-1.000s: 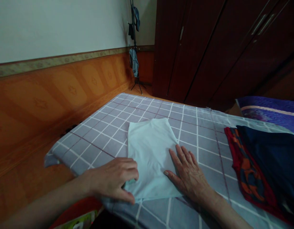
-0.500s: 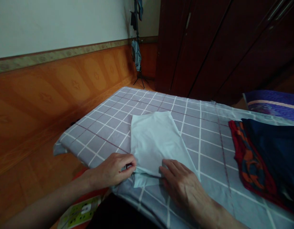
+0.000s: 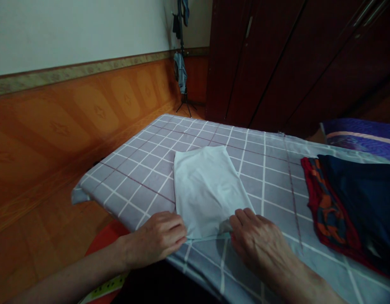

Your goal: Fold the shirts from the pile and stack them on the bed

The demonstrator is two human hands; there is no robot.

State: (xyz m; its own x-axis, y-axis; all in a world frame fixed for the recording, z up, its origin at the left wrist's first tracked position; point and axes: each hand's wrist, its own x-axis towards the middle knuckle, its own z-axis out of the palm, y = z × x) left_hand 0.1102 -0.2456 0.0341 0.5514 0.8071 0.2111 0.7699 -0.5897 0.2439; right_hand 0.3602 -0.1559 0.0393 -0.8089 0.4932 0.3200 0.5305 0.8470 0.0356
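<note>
A pale, light-coloured folded garment (image 3: 207, 185) lies flat on the checked bed sheet (image 3: 144, 169); which kind of garment it is I cannot tell. At its near left corner my left hand (image 3: 165, 234) is closed, fingers pinched on the cloth. My right hand (image 3: 255, 230) grips the near right corner, its fingers curled over the edge and the tips partly hidden. Between the two hands the near edge runs fairly straight, with small creases beside the right fingers.
Folded dark blue clothes (image 3: 366, 185) and a red and orange patterned garment (image 3: 331, 211) lie on the right. Behind the bed stand a dark wardrobe (image 3: 261, 63) and a coat rack (image 3: 182, 46). Below left are a red stool (image 3: 109, 238) and a green power strip (image 3: 107, 287).
My left hand has moved slightly right and nearer me. My right hand has shifted right to the corner and closed on it. The folded-back strip at the near edge no longer shows.
</note>
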